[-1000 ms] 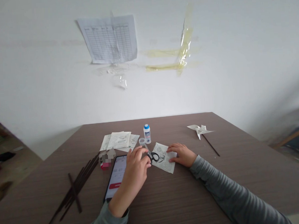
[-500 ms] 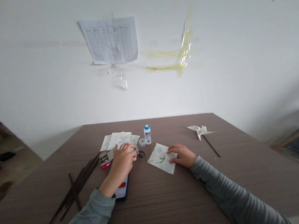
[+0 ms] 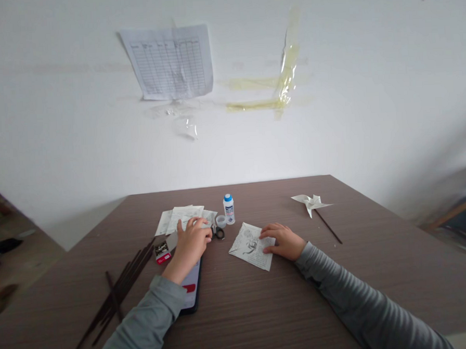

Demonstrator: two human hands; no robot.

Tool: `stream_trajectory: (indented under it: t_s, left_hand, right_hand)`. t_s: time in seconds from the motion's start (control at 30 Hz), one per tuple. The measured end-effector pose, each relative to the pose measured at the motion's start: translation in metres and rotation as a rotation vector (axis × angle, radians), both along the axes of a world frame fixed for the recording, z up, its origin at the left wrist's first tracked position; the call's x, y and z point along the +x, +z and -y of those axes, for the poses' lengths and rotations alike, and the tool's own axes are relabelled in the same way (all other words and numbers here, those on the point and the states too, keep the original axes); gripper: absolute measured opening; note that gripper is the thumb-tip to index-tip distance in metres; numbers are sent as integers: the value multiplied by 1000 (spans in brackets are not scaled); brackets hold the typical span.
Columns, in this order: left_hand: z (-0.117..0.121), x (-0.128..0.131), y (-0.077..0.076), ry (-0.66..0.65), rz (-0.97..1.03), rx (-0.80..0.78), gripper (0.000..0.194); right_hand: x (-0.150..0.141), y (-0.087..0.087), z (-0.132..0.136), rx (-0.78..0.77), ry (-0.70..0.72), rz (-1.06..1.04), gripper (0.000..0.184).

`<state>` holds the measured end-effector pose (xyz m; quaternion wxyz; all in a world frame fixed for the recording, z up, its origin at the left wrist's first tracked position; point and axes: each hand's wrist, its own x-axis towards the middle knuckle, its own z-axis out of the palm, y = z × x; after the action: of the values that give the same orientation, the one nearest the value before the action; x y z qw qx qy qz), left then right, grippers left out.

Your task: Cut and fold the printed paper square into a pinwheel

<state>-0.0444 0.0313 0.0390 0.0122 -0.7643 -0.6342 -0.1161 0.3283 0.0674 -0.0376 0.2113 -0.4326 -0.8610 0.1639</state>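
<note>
Printed sheet (image 3: 170,66) on wall (image 3: 369,94), yellowed tape (image 3: 288,75)

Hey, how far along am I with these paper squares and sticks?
Already done, it seems: one pinwheel on its stick. In hand: your right hand rests on a flat printed square; your left hand is at the scissors. Probably left: that square, the piled papers and the loose sticks, which aren't joined to any paper.

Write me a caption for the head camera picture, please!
Right hand on a printed paper square, left hand by the black-handled scissors, and a paper pinwheel lying off to the right.
</note>
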Motion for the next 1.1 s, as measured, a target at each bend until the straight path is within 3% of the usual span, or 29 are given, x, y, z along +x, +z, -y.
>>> stream_trajectory:
  t_s: [0.47, 0.67, 0.9, 1.1]
  left_hand:
    - [-4, 7, 5, 41, -2, -1, 29]
    - [-10, 19, 7, 87, 99, 38, 20]
    - [-29, 32, 15, 106, 252, 23, 15]
    - [-57, 34, 10, 76, 417, 49, 16]
  right_hand:
    - [-1, 1, 0, -28, -8, -24, 32]
    - [-2, 4, 0, -52, -5, -1, 33]
    - [-2, 6, 1, -76, -11, -6, 33]
    - [-2, 1, -1, -43, 24, -41, 32]
